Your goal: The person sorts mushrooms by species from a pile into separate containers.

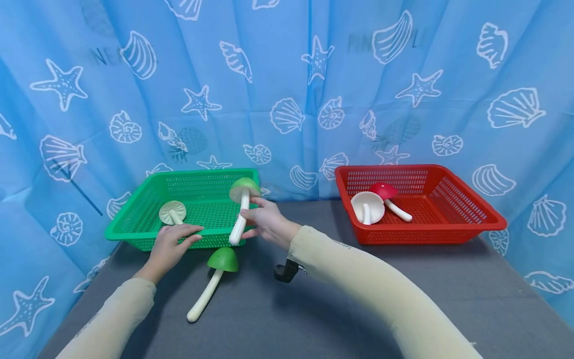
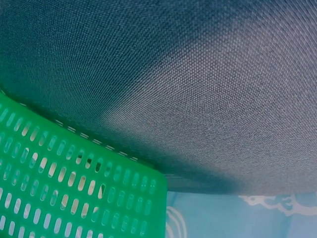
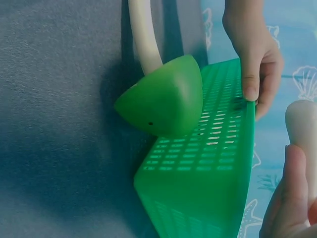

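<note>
My right hand (image 1: 269, 222) pinches the white stem of a green-capped toy mushroom (image 1: 245, 192), cap up, over the front right rim of the green basket (image 1: 134, 227). In the right wrist view, only that stem (image 3: 303, 121) shows beside my thumb. My left hand (image 1: 172, 247) grips the basket's front rim, thumb on the outer wall, as the right wrist view shows. Inside this basket lies a toy mushroom with its pale underside (image 1: 172, 212) up. Another green-capped toy mushroom (image 1: 223, 260) lies on the table in front, its stem toward me.
To the right stands a red basket (image 1: 421, 234) with a red-capped toy mushroom (image 1: 383, 190) and one showing its white underside (image 1: 374, 205). Grey cloth (image 1: 251, 319) covers the table. A blue shell-print curtain (image 1: 287, 75) hangs behind the baskets.
</note>
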`<state>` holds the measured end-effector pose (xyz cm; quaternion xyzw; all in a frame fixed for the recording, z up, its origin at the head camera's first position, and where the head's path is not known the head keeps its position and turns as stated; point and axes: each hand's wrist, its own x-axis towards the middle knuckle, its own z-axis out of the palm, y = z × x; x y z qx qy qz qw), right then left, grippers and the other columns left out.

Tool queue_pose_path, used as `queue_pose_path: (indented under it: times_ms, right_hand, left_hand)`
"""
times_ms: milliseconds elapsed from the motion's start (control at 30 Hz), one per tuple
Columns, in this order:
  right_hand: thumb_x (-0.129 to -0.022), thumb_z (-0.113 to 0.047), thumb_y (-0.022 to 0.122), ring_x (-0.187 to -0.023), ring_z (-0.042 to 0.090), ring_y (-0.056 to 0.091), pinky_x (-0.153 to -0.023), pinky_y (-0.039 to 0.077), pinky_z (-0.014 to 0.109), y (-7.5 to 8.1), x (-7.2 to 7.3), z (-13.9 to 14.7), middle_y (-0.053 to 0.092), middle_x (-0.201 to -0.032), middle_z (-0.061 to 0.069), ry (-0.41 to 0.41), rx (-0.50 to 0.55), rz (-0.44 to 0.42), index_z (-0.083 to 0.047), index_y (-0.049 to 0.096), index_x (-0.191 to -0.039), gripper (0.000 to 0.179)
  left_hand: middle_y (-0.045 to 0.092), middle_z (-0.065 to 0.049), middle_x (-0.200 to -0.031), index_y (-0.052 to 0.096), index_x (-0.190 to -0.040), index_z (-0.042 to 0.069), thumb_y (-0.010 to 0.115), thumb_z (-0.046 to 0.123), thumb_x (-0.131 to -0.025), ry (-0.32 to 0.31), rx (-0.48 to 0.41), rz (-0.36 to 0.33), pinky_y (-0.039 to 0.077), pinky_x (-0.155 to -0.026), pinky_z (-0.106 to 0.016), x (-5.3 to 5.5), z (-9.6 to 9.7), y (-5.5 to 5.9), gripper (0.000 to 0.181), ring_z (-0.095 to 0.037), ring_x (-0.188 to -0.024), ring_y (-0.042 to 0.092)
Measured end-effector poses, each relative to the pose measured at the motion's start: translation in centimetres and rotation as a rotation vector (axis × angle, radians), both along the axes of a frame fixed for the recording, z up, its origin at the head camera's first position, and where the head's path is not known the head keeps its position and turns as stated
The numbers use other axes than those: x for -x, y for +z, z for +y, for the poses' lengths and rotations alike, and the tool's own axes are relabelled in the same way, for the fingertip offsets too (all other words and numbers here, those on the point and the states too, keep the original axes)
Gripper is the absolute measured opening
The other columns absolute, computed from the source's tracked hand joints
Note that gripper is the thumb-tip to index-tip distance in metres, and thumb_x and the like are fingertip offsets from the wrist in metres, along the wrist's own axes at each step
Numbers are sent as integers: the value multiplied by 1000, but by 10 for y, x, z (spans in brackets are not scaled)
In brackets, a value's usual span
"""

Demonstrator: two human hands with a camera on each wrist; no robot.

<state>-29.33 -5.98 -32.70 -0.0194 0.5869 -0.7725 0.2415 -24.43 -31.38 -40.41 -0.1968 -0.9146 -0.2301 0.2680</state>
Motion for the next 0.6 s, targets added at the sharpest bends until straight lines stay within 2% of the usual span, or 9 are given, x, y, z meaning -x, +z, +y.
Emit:
queue_pose_path:
  times_ms: [233, 400, 600]
  right_hand:
    - [-98, -1, 56, -108, 37, 62, -53, 56, 35, 1, 9, -10, 54, -129, 24, -33, 3, -10, -13, 41, -148, 54]
    - [-98, -2, 57, -105, 36, 63, -54, 56, 35, 0, 17, -18, 56, -126, 22, -67, 18, -34, -13, 42, -148, 54]
    - [-97, -4, 60, -102, 34, 64, -52, 55, 32, -2, 25, -26, 57, -125, 20, -91, 12, -14, -15, 43, -148, 54]
  left_hand:
    - [71, -13, -107, 73, -112, 6, 72, 7, -86, -3, -2, 9, 35, -90, -57, 4, 2, -2, 26, -35, -100, 64]
    - [70, -13, -108, 72, -113, 6, 72, 7, -86, 5, -4, -2, 35, -89, -57, 1, 3, -4, 27, -36, -101, 63]
    - [70, -12, -107, 72, -114, 7, 71, 8, -87, 9, 1, -16, 35, -88, -55, -1, 0, 0, 26, -34, -100, 63]
